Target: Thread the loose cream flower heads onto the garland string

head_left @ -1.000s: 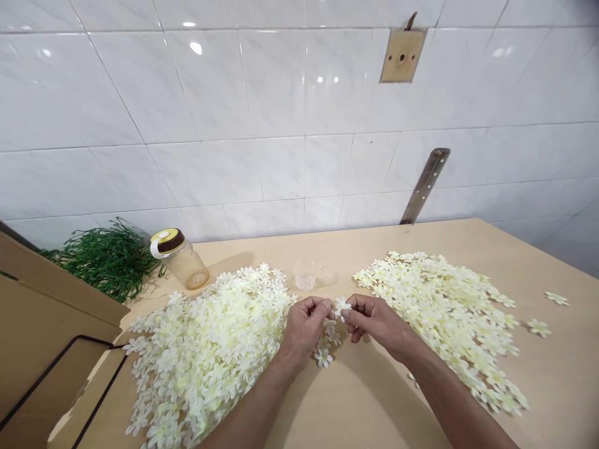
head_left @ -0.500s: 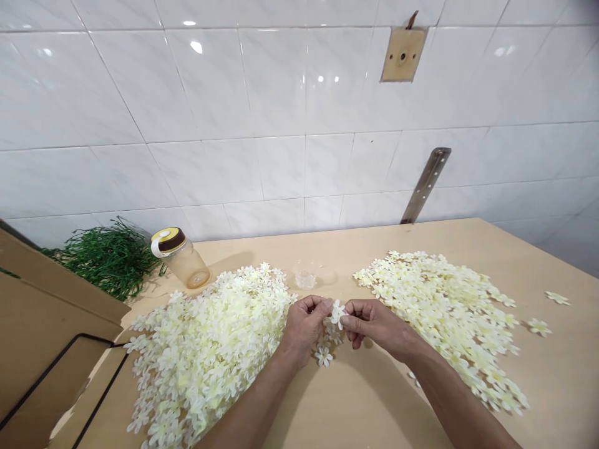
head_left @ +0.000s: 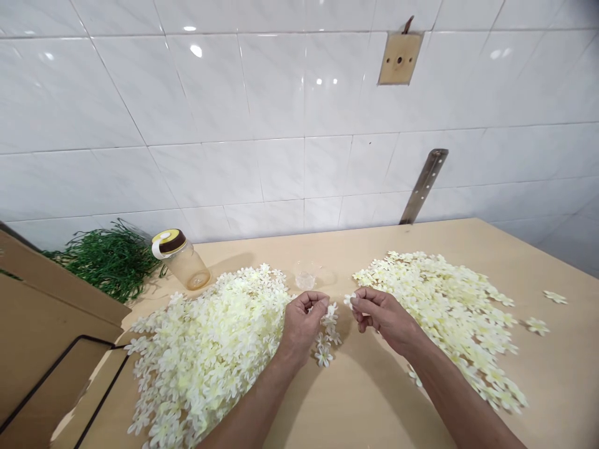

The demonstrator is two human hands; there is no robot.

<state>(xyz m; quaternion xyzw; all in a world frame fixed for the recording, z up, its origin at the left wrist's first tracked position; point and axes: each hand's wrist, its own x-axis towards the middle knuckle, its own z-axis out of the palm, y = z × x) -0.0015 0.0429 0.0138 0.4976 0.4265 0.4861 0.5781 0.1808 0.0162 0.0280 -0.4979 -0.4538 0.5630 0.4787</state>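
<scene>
My right hand (head_left: pixel 381 312) pinches one white artificial flower (head_left: pixel 349 300) between thumb and fingers, just above the table. A short gap to its left separates it from my left hand (head_left: pixel 305 321), whose thumb and forefinger are pressed together. What these left fingertips hold, if anything, cannot be made out. A few loose flowers (head_left: pixel 324 357) lie below and beside the left fingertips. To the left of my left hand is a high heap of pale yellow-white flowers (head_left: pixel 219 343). A flatter spread of similar flowers (head_left: pixel 444 312) lies beyond and to the right of my right hand.
Behind my hands stands a small clear plastic cup (head_left: pixel 306 279). A bottle with a yellow and brown lid (head_left: pixel 180 262) and green artificial stems (head_left: pixel 110 259) are at the back left. A cardboard box (head_left: pixel 51 330) borders the left side. Tiled wall (head_left: pixel 276 168) rises behind.
My hands have drawn apart. The right hand has moved slightly right and up, carrying a flower away from the left fingertips, while the left hand has stayed nearly in place.
</scene>
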